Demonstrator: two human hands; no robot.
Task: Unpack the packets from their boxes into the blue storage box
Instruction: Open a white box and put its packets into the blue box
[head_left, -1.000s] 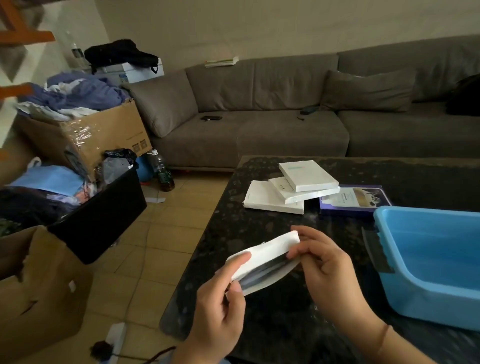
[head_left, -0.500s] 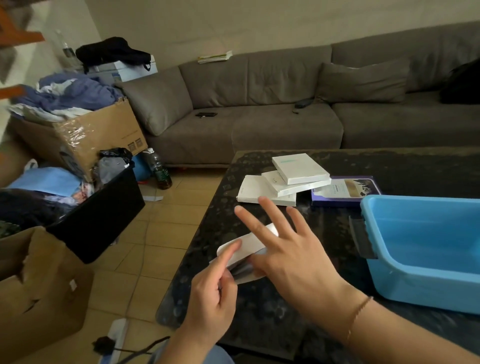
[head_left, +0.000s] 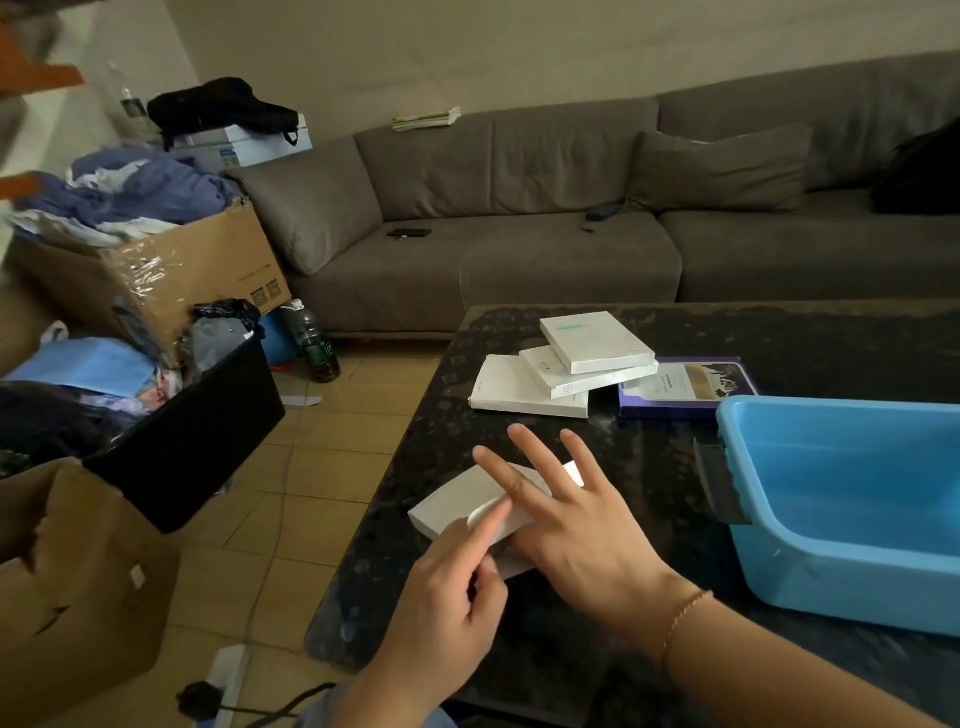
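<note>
My right hand (head_left: 566, 525) lies spread wide, fingers straight and fanned, flat on top of a white box (head_left: 457, 501) that sits on the dark table (head_left: 649, 467). My left hand (head_left: 447, 597) is just beside it on the near side, its index finger stretched out along the box's near end and touching a pale flap there; the other fingers curl loosely, and I cannot tell whether they pinch anything. Most of the box's right part is hidden under my right palm. A thin bracelet (head_left: 685, 613) circles my right wrist.

Beyond my right fingertips, well apart from them, a stack of three white boxes (head_left: 566, 371) lies fanned out, each one turned a little from the one under it. Touching that stack on the far right is a flat purple box (head_left: 685, 387). To the right of my right hand, near but not touching, stands the blue storage box (head_left: 831, 551), its inside showing only bare blue plastic where I can see it. Left of my left hand, off the table's edge, cardboard boxes (head_left: 171, 275) and a black bin (head_left: 197, 441) hold heaped clothes on the tiled floor. A grey sofa (head_left: 545, 244) runs behind the table.
</note>
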